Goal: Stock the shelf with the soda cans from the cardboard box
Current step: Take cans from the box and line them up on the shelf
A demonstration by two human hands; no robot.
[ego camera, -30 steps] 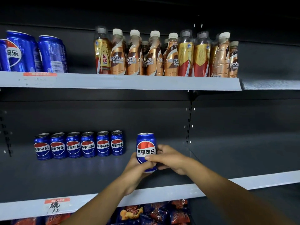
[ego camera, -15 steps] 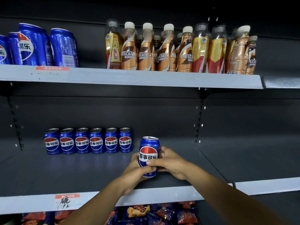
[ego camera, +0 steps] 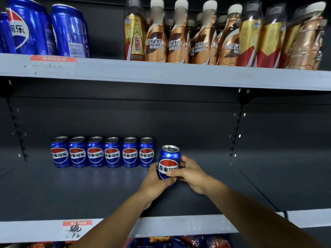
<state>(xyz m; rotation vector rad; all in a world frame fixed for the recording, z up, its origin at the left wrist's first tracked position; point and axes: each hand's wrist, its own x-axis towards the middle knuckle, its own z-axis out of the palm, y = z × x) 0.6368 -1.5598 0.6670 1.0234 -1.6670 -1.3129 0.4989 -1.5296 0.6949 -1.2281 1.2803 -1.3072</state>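
Six blue aluminium soda cans (ego camera: 103, 152) already lined up on the dark metal shelf (ego camera: 53, 190). Both my left hand (ego camera: 155, 183) and right hand (ego camera: 190, 174) wrap the seventh can (ego camera: 168, 162), just right of that row. Box isn't visible, so no clue how many remain.

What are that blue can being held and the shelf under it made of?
The held can looks like thin metal, probably aluminium: silvery ribbed top, glossy printed blue wall with highlights. The shelf seems to be painted sheet metal: a matt grey front edge and a dark deck that dimly reflects the cans, though the look alone cannot confirm it.
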